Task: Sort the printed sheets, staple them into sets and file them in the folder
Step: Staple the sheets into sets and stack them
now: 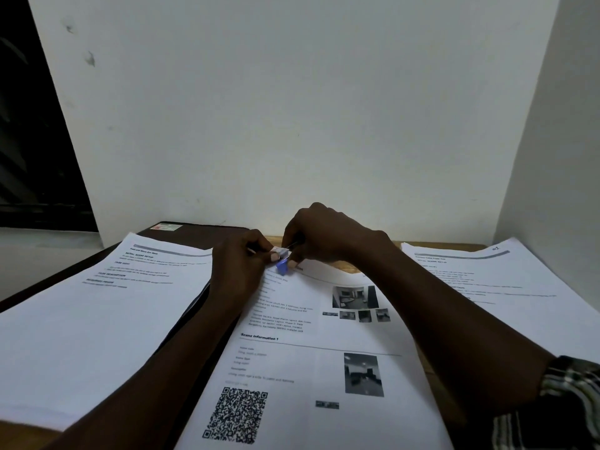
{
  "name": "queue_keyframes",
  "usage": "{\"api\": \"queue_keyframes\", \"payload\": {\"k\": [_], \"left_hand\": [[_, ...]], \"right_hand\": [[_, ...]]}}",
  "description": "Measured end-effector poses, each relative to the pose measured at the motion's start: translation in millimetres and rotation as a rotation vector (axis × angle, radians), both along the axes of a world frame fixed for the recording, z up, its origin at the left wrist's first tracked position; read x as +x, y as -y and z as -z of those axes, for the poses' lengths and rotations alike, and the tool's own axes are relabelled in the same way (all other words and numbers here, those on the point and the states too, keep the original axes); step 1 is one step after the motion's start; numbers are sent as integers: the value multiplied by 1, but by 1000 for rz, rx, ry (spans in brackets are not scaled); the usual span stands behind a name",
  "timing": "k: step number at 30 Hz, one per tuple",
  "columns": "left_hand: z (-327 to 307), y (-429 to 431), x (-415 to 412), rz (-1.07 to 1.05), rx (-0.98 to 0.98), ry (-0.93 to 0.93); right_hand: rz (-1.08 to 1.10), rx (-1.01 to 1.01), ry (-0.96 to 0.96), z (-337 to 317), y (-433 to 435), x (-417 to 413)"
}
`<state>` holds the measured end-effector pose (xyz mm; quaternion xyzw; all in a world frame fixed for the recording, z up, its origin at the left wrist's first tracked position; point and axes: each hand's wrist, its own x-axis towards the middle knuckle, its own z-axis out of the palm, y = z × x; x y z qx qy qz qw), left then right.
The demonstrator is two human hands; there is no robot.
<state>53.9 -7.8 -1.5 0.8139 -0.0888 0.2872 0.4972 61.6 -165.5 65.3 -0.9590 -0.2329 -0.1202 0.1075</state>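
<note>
A printed set [311,362] with photos and a QR code lies in the middle of the table. At its top left corner, both hands meet over a small blue stapler [281,266]. My right hand [319,237] grips the stapler from above with curled fingers. My left hand [240,267] pinches the corner of the sheets beside the stapler. A second printed set [97,319] lies to the left, partly on a dark folder [194,233]. A third printed set [506,287] lies at the right.
The wooden table [422,371] shows between the middle and right sets. A white wall [292,125] stands close behind the table. A dark window [29,141] is at the far left. My right sleeve [571,401] is striped.
</note>
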Motion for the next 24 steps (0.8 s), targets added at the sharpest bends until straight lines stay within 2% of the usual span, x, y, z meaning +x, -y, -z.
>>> {"api": "queue_keyframes", "payload": {"k": [8, 15, 21, 24], "left_hand": [[0, -2, 0, 36, 4, -5], [0, 3, -5, 312, 91, -188], [3, 3, -7, 277, 26, -165], [3, 5, -7, 223, 86, -111]], "right_hand": [[1, -12, 25, -1, 0, -4], [17, -50, 70, -5, 3, -6], [10, -71, 88, -5, 1, -7], [2, -62, 93, -6, 0, -8]]}}
